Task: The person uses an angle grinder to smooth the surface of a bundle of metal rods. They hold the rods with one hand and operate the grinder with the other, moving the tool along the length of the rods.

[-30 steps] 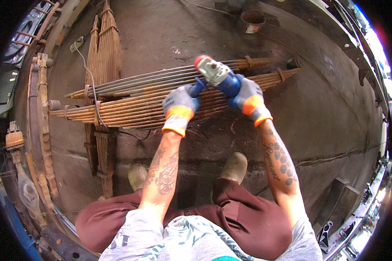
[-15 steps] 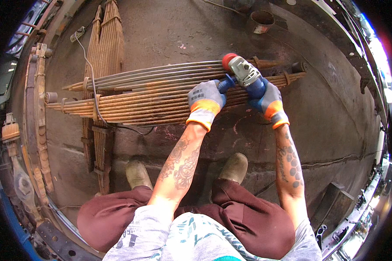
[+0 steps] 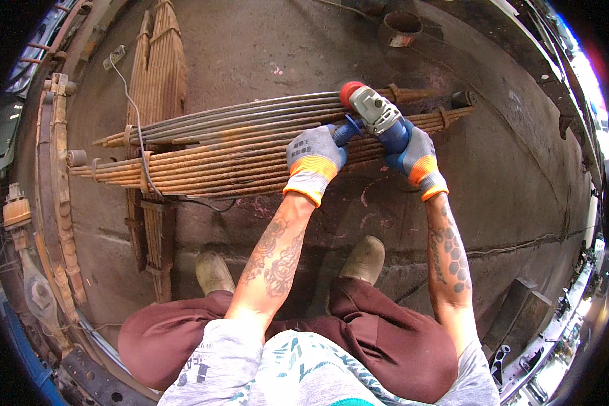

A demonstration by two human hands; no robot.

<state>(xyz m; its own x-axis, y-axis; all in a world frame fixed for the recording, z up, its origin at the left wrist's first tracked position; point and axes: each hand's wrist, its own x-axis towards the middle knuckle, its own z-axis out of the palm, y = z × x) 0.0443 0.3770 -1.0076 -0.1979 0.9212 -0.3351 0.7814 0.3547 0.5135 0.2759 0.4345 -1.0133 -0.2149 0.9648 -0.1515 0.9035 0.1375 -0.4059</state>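
Note:
An angle grinder point(image 3: 380, 116) with a blue body, grey gear head and red wheel is held between my two gloved hands. My left hand point(image 3: 312, 150) wraps round its blue side handle, while my right hand point(image 3: 416, 157) grips the body near the rear. The red wheel point(image 3: 350, 93) sits at the upper edge of the far leaf spring point(image 3: 250, 114), whose leaves look grey and bare over much of their length. Closer to me lies a second leaf spring point(image 3: 223, 164), rusty orange-brown. Whether the wheel touches metal cannot be made out.
Both springs lie across another rusty leaf-spring stack point(image 3: 162, 68) on the left. A grey power cord point(image 3: 137, 108) crosses them. A round metal can point(image 3: 400, 30) stands at the far right, and dark metal blocks point(image 3: 519, 314) lie at the near right. My boots point(image 3: 363, 260) are close by.
The grinder and both my hands have shifted slightly left along the far spring. My grip on the grinder looks the same.

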